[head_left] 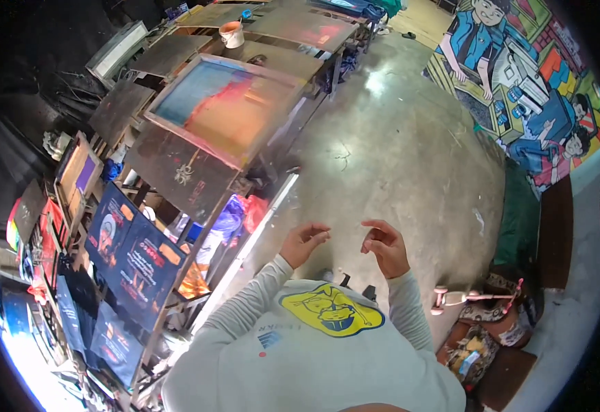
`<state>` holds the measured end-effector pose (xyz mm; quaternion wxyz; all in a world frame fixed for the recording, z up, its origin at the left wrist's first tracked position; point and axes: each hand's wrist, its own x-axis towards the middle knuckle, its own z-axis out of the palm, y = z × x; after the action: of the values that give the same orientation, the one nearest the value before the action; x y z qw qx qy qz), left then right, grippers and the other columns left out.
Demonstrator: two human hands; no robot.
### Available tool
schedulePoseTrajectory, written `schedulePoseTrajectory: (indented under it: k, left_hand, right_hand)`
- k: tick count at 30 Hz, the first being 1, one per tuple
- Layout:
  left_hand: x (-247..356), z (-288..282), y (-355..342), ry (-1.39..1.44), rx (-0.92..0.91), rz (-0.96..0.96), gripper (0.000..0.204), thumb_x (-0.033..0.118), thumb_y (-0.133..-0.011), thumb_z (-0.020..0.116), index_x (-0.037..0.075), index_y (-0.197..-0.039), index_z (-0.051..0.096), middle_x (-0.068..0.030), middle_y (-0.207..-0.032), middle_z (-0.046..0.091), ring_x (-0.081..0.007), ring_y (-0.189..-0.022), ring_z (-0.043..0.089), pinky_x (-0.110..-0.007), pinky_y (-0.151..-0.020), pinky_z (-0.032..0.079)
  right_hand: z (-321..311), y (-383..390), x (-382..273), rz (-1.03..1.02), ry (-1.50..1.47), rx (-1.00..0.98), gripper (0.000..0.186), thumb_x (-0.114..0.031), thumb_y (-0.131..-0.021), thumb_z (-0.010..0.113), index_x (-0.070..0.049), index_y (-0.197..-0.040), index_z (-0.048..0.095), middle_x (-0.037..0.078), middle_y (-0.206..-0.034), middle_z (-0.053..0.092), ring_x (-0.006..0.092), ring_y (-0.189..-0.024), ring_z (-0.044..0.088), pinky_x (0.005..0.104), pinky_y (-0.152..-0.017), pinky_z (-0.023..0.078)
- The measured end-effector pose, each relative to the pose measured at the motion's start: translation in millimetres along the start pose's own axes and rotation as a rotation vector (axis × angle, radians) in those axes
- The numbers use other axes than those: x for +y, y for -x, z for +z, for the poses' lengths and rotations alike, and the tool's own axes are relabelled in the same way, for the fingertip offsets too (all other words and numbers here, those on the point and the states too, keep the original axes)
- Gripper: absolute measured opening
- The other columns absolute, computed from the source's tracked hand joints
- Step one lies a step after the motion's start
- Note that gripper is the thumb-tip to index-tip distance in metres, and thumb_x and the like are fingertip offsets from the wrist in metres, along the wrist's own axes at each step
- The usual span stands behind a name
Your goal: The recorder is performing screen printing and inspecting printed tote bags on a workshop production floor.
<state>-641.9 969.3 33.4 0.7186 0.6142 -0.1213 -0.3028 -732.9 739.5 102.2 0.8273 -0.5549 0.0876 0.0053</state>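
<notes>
Both my hands are raised in front of my chest above the concrete floor, apart from each other. My left hand [305, 244] has loosely bent fingers pointing right, with the thumb a little below them. Nothing shows between its fingers. Facing it, my right hand [387, 248] has its forefinger reaching left and its thumb apart from it, also with nothing visible in it. Neither hand touches a thing. Light sleeves cover both forearms, and a pale shirt [341, 367] with a yellow and blue print lies below them.
Long dark work tables [176, 165] run along the left, carrying a large paint-stained screen frame [228, 103] and a white bucket [231, 34]. Dark printed cloths [139, 257] lie nearer. At right are a pink scooter [475, 296], brown seats [502, 371] and a painted mural [520, 75].
</notes>
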Motion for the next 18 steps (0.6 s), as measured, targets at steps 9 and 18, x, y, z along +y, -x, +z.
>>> schedulePoseTrajectory:
  k: [9, 18]
  left_hand:
    - [16, 42, -165, 0.035, -0.041, -0.030, 0.021, 0.014, -0.094, 0.066, 0.001, -0.111, 0.065, -0.0057, -0.100, 0.070, -0.0137, -0.095, 0.066, -0.027, -0.086, 0.053]
    - [43, 34, -434, 0.152, -0.017, -0.043, 0.023, 0.013, -0.091, 0.069, 0.000, -0.110, 0.065, -0.0062, -0.097, 0.071, -0.0124, -0.088, 0.066, -0.026, -0.080, 0.052]
  right_hand:
    - [-112, -98, -22, 0.014, -0.024, 0.165, 0.042, 0.003, -0.080, 0.061, 0.004, -0.122, 0.059, 0.005, -0.077, 0.061, 0.0140, -0.072, 0.060, 0.0272, -0.068, 0.052]
    - [-197, -277, -85, -0.016, 0.129, 0.260, 0.042, 0.005, -0.079, 0.057, 0.004, -0.120, 0.060, 0.005, -0.078, 0.061, 0.0141, -0.073, 0.062, 0.0273, -0.069, 0.052]
